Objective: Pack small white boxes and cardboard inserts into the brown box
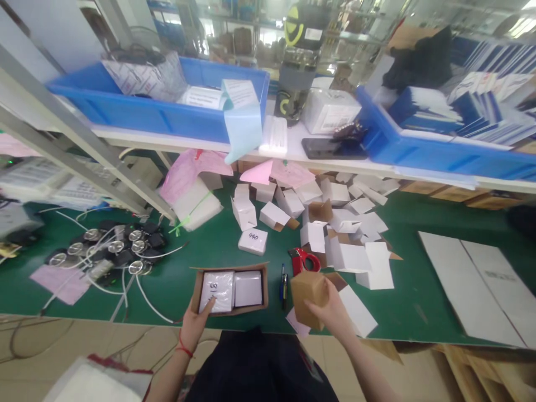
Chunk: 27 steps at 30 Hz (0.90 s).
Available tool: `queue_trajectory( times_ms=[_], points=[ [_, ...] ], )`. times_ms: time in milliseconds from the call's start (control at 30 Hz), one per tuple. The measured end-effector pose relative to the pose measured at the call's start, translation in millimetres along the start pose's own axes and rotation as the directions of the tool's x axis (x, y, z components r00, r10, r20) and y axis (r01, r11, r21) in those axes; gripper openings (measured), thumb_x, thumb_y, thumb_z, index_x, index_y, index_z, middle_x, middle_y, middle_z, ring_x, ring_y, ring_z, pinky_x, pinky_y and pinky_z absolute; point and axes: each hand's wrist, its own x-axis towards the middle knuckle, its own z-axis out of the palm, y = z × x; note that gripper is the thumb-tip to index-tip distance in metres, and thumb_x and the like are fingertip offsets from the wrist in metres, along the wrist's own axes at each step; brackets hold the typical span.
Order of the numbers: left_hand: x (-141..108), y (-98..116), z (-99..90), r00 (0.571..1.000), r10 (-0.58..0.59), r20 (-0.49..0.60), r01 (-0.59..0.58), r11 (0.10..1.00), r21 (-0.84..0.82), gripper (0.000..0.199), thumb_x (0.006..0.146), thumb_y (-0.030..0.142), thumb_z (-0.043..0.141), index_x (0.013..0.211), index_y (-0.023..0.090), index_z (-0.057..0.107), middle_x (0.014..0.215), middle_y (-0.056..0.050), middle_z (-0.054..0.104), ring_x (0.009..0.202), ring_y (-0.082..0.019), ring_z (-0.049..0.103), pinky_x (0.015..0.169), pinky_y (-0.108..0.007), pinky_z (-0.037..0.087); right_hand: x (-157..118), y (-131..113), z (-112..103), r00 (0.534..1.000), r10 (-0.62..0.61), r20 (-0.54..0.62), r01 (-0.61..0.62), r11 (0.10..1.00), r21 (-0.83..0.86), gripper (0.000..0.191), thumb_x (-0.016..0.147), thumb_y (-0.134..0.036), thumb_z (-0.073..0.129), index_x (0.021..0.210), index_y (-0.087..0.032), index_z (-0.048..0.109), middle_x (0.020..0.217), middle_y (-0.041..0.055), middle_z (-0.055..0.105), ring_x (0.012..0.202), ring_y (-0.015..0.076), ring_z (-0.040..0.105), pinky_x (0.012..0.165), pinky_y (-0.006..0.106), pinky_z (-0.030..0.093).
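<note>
The left hand (196, 324) gripped the near-left corner of the tray (230, 290), thumb pressed on a white box (218, 291) inside it. Right of the tray, the right hand (330, 312) clasped a brown box (309, 296), fingers wrapped round its side. The tray sat close to the table edge (125, 319); a careless tug might have tipped it to the floor. Just right of the tray lay a pen (284, 282) and a tape dispenser (303, 260), easily knocked. Behind the tray the mat was open up to a marked box (253, 241); cables (113, 254) crowded its left.
</note>
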Motion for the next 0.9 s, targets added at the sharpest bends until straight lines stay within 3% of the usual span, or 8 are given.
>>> queue_trajectory(
  times_ms=[67,133,200,300,400,500,633,900],
  points=[
    [-0.6,-0.8,0.5,1.000,0.006,-0.002,-0.006,1.000,0.001,0.076,0.061,0.063,0.079,0.116,0.013,0.064,0.120,-0.015,0.068,0.118,-0.035,0.061,0.108,-0.044,0.046,-5.4,-37.4,-29.8,0.993,-0.064,0.098,0.031,0.950,0.310,0.094,0.065,-0.051,0.074,0.142,-0.017,0.034,0.138,0.0194,0.052,0.124,0.0342,0.055,0.101,0.049,0.050],
    [-1.0,-2.6,1.2,1.000,0.014,-0.001,-0.014,1.000,0.003,0.073,0.064,0.062,0.078,0.116,0.013,0.064,0.116,-0.013,0.070,0.115,-0.034,0.063,0.105,-0.044,0.048,-17.1,-82.3,-44.6,0.963,-0.201,0.179,0.101,0.887,0.452,0.098,0.063,-0.047,0.078,0.145,-0.019,0.031,0.142,0.0185,0.050,0.127,0.0345,0.053,0.103,0.049,0.049],
    [-0.7,-5.1,1.8,0.999,0.039,-0.002,-0.039,0.999,-0.001,0.072,0.065,0.061,0.076,0.117,0.014,0.063,0.115,-0.013,0.070,0.114,-0.034,0.063,0.105,-0.045,0.048,-31.3,-125.4,-37.5,0.897,-0.352,0.265,0.201,0.862,0.466,0.098,0.061,-0.040,0.080,0.144,-0.019,0.033,0.143,0.0171,0.050,0.130,0.0351,0.050,0.107,0.050,0.046],
    [-0.4,-7.7,2.2,0.995,0.100,-0.012,-0.100,0.995,-0.014,0.073,0.067,0.060,0.074,0.121,0.014,0.061,0.119,-0.014,0.069,0.117,-0.035,0.061,0.107,-0.046,0.046,-44.7,-165.3,6.4,0.752,-0.525,0.399,0.368,0.836,0.407,0.090,0.064,-0.029,0.076,0.143,-0.021,0.033,0.144,0.0147,0.048,0.132,0.0313,0.048,0.113,0.048,0.041],
    [-2.2,-6.4,2.3,0.991,0.127,-0.031,-0.127,0.992,-0.001,0.071,0.070,0.056,0.071,0.127,0.015,0.059,0.126,-0.013,0.065,0.123,-0.034,0.057,0.111,-0.044,0.042,-41.7,-168.8,56.1,0.692,-0.596,0.407,0.579,0.795,0.182,0.083,0.066,-0.022,0.069,0.141,-0.017,0.034,0.139,0.0180,0.049,0.128,0.0326,0.048,0.110,0.052,0.040],
    [-5.8,-2.2,3.1,0.989,0.142,-0.036,-0.142,0.990,-0.005,0.070,0.074,0.052,0.069,0.134,0.019,0.055,0.130,-0.009,0.064,0.125,-0.030,0.056,0.112,-0.041,0.042,-33.3,-157.8,82.7,0.675,-0.623,0.396,0.708,0.698,-0.109,0.082,0.067,-0.015,0.063,0.143,-0.014,0.033,0.137,0.0187,0.048,0.124,0.0337,0.047,0.107,0.054,0.040],
    [-9.2,0.0,4.3,0.988,0.151,-0.027,-0.153,0.986,-0.070,0.070,0.077,0.046,0.068,0.139,0.020,0.051,0.135,-0.007,0.060,0.126,-0.028,0.056,0.109,-0.038,0.045,-33.4,-159.8,92.0,0.703,-0.570,0.424,0.710,0.581,-0.398,0.080,0.065,-0.011,0.058,0.143,-0.014,0.037,0.130,0.0169,0.050,0.116,0.0335,0.045,0.103,0.051,0.040],
    [-6.4,-17.5,8.6,0.984,0.175,-0.018,-0.176,0.971,-0.159,0.068,0.081,0.042,0.068,0.141,0.019,0.048,0.141,-0.010,0.055,0.128,-0.028,0.054,0.114,-0.041,0.039,-37.7,-183.6,113.6,0.731,-0.422,0.536,0.682,0.438,-0.585,0.088,0.058,-0.010,0.061,0.144,-0.012,0.038,0.128,0.0191,0.050,0.114,0.0365,0.046,0.101,0.051,0.039]
  ],
)
